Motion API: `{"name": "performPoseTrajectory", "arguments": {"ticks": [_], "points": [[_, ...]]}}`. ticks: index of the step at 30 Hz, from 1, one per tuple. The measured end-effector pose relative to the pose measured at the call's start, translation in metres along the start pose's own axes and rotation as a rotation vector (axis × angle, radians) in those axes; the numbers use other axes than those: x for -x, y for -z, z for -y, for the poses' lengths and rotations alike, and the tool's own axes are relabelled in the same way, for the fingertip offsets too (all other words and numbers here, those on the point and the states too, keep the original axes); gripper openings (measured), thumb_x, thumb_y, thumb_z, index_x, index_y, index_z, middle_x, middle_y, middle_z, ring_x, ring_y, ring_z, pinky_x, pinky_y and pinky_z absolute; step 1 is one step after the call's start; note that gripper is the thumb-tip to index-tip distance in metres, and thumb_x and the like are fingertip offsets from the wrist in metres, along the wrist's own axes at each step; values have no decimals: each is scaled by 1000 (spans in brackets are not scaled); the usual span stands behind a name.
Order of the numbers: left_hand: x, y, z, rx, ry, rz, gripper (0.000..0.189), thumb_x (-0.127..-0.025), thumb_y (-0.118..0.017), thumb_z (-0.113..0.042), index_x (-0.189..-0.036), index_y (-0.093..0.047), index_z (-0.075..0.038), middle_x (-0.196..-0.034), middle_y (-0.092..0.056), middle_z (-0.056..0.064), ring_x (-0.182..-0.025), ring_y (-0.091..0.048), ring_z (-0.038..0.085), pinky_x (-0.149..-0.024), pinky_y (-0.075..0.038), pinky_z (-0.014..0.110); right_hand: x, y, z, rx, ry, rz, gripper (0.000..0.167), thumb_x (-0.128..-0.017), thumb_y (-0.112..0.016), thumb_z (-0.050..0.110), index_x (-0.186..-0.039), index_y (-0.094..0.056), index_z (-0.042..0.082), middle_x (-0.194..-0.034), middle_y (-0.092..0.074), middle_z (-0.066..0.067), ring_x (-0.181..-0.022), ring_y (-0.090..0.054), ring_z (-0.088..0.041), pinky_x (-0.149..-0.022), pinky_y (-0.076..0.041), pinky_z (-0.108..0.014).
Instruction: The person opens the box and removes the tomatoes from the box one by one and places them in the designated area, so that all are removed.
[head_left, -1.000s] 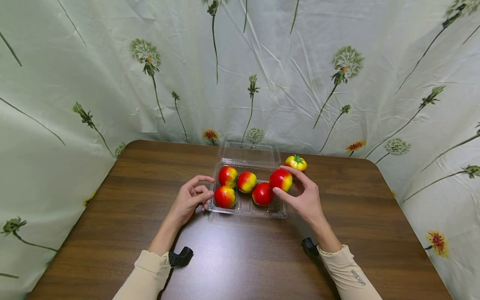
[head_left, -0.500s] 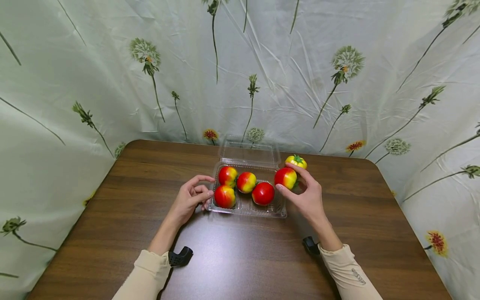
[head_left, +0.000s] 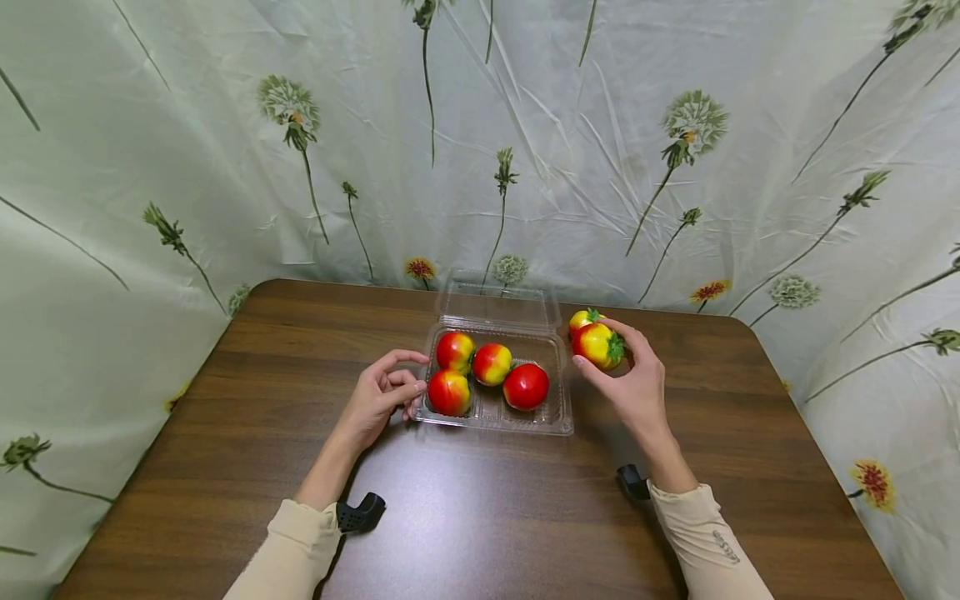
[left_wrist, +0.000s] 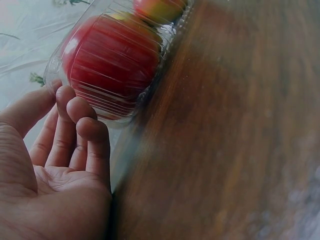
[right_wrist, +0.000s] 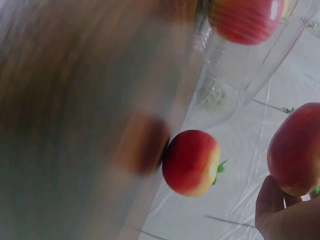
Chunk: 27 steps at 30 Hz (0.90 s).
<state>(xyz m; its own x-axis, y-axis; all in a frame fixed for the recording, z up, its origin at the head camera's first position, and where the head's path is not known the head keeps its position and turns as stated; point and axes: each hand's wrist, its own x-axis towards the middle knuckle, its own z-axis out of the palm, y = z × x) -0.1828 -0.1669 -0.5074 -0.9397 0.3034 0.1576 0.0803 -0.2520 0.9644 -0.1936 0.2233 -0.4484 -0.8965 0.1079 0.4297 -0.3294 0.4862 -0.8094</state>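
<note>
A clear plastic clamshell box lies on the table with its lid folded back. Several red-and-yellow fruits with a glossy skin, one of them this front-right fruit, sit inside. At the box's left end, my left hand pinches the rim, thumb above and curled fingers beside the wall, as the left wrist view shows. Right of the box, my right hand holds another fruit between thumb and fingers, its green leafy top facing right. Partly behind it stands one more fruit on the table.
The brown wooden table has rounded far corners. A pale curtain printed with dandelions hangs right behind the far edge. Black wrist mounts sit near both sleeves.
My right hand has carried its fruit rightward, from above the box's right end to beside the loose fruit, and its leafy top has turned into sight. The left hand stays at the box.
</note>
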Motion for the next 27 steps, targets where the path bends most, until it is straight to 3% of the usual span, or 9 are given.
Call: {"name": "performPoseTrajectory", "arguments": {"ticks": [9,16,18,23,27], "points": [[0,-1,1,9,1,2,35,-100,-64,7,-133,-54,5,-74,-65,3,-59,-56,14,-53,-51,23,-9,7,-10,123,5,-62,68,-78,-94,19,-137,-63,12,-131,-69,-6,-115,-59,-21,-96,-42,-25],[0,-1,0,9,0,-4,35,-100,-64,7,-133,-54,4,-74,-66,1,-58,-56,15,-52,-51,23,-17,13,-16,131,6,-97,65,-77,-95,17,-132,-61,7,-126,-70,-7,-113,-62,-23,-97,-41,-20],[0,-1,0,9,0,-7,35,-99,-63,8,-133,-55,4,-74,-66,2,-58,-56,15,-52,-51,23,-19,17,-17,145,1,-100,64,-78,-94,17,-132,-63,9,-127,-70,-8,-115,-62,-24,-101,-43,-25],[0,-1,0,13,-1,-3,35,-99,-64,7,-133,-55,3,-75,-66,2,-59,-56,15,-52,-51,23,-24,25,-22,189,-6,-112,61,-78,-94,19,-132,-67,10,-129,-70,-13,-118,-62,-33,-104,-47,-52],[-1,-1,0,9,-1,-3,34,-99,-64,7,-133,-56,3,-75,-66,2,-58,-56,15,-52,-52,23,-28,31,-29,206,-10,-114,61,-78,-94,18,-133,-67,10,-129,-69,-16,-119,-60,-34,-103,-46,-56]]}}
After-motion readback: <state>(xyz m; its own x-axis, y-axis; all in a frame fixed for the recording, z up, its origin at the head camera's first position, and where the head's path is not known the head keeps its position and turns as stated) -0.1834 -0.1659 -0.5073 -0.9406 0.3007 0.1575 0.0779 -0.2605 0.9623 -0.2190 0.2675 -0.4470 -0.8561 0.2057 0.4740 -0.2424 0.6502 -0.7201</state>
